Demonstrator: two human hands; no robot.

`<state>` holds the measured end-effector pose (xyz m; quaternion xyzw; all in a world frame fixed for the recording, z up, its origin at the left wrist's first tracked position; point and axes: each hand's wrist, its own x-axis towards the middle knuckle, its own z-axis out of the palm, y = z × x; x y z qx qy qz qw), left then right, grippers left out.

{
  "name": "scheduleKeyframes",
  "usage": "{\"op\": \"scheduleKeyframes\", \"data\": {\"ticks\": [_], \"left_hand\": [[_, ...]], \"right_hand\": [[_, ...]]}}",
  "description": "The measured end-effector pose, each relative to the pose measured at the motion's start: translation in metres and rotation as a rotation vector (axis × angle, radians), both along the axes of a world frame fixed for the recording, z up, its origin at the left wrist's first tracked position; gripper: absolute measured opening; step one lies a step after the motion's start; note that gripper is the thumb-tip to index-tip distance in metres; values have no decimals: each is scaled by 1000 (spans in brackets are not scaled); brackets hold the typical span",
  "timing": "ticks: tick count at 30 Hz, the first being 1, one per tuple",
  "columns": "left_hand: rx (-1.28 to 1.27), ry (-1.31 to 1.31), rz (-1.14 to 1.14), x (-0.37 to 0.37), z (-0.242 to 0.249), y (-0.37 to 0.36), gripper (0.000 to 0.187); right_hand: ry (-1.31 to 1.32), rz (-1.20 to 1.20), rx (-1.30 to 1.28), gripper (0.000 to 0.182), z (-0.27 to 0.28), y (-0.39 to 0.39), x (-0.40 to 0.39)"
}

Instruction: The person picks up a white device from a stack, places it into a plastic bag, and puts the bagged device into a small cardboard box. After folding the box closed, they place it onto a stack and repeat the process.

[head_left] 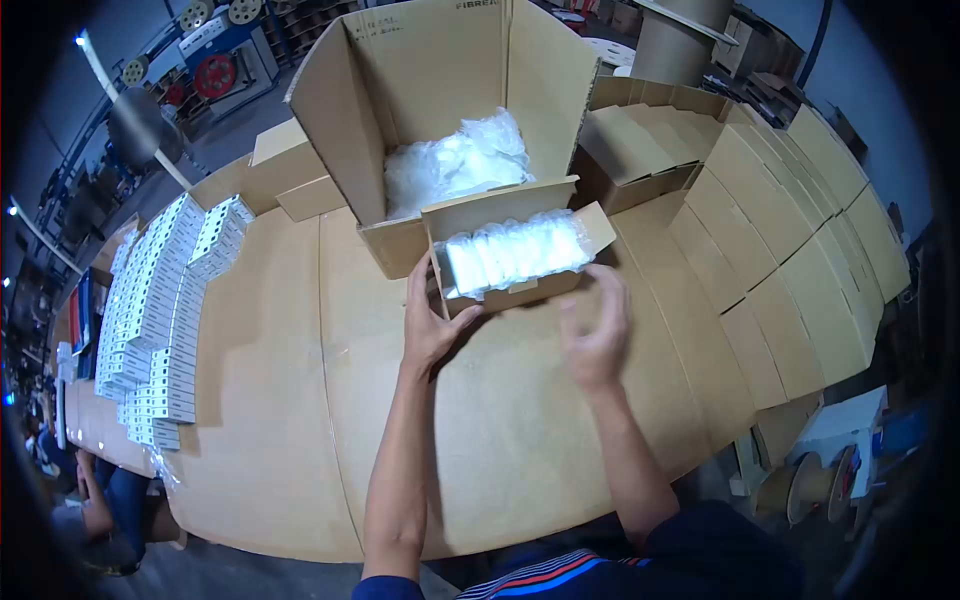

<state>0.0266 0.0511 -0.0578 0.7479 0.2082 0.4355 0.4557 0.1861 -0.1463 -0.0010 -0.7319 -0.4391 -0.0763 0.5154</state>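
Stacks of small white boxes [150, 310] line the left of the counter [500, 420]. Left hand [432, 325]: fingers grip the small carton [525, 292] of bubble wrap [518, 252], before the large carton [430, 80]. Right hand [598, 335]: blurred, fingers parted, near its right end.

Matt brown cardboard carton [440, 80]; glossy, crinkled clear plastic wrap [520, 250], smooth cardboard-covered table [500, 430]
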Motion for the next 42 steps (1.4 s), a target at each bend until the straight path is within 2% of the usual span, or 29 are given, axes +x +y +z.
{"op": "scheduleKeyframes", "data": {"ticks": [1,2,3,7,9,11,14,15,17,18,19,20,21,22,25,26,31,38,40,42], "left_hand": [[3,12,9,0,1,-2,114],[-142,-69,-61,3,-2,-3,117],[-90,-42,-19,6,3,-7,119],[56,65,177,15,13,-13,123],[124,170,243,16,21,-17,123],[101,137,224,11,16,-20,124],[16,131,149,-10,10,-48,126],[-14,136,115,-21,12,-63,127],[-67,174,122,-34,35,-105,129],[-125,181,119,-37,54,-127,128],[-42,285,166,-40,57,-136,127],[-143,328,148,-41,64,-143,129],[-133,336,153,-39,65,-144,129],[-120,342,158,-36,65,-142,129],[14,348,204,-29,57,-135,131],[12,347,205,-27,53,-133,131],[-2,390,253,-19,65,-139,129],[26,278,348,-13,65,-148,125],[6,265,345,-17,58,-149,116],[90,108,333,-18,45,-147,103]], "right_hand": [[253,-119,-15,72,-20,-11,23],[341,-28,-29,75,-39,-13,44],[425,62,-41,77,-55,-8,66],[647,443,-153,86,-16,17,88],[495,429,-202,90,-22,27,103],[447,443,-230,94,-32,18,107],[508,442,-277,99,-14,-29,80],[345,466,-256,99,-19,-44,77],[302,463,-284,98,-22,-68,71],[192,484,-338,111,-21,-74,70],[295,502,-327,116,-19,-78,67],[394,517,-316,122,-16,-81,63],[487,531,-302,128,-14,-84,61],[507,509,-200,122,-27,-83,61],[363,583,-285,99,-18,-72,67],[222,518,-264,92,-14,-72,64],[250,455,-309,92,0,-61,49],[266,293,-280,94,3,-54,31],[251,252,-200,96,-3,-53,26],[264,199,-379,96,-10,-57,27]]}}
